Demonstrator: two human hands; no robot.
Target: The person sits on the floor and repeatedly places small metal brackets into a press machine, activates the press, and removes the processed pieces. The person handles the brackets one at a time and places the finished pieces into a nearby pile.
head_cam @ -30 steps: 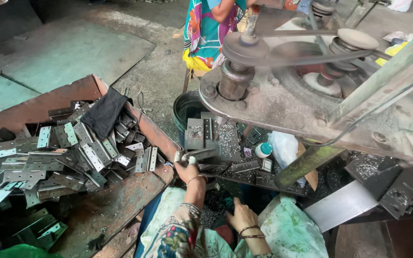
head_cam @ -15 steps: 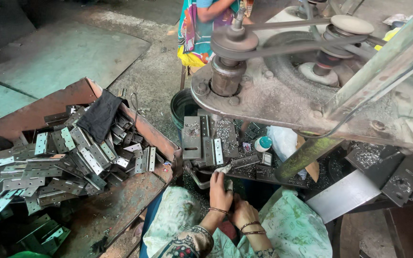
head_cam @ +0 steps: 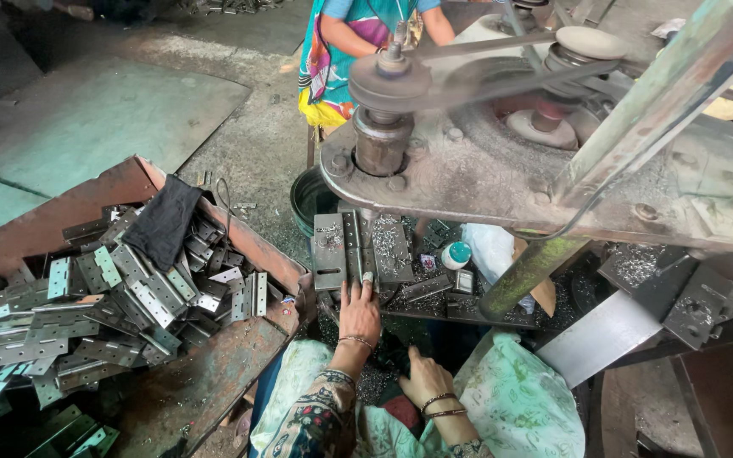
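The left hand lies flat, fingers spread and pressed on an opened metal hinge that sits on the machine's work plate; its grip is apart, a hold-down rather than a clamp. The right hand rests lower and nearer the body, fingers curled down among dark metal chips; whether its grip closes on anything cannot be told.

Just beyond the left fingertips the hinge reaches under the heavy machine head, where a spindle hangs directly above. Above that a pulley and belt look blurred, so they are probably turning. Fingers this near the tool point could be struck or pinched if the hinge shifts or the head comes down while the palm is on the leaf. The bangles and the loose patterned sleeve at the left wrist could snag on a hinge edge.

To the left of the grip, a rusty tray holds a pile of hinges with a black cloth on top; the pile leans toward the tray's near corner, so pieces could slide off against the arm. Sharp swarf lies around both hands and may cut bare skin. Farther off, another person stands beyond the machine.
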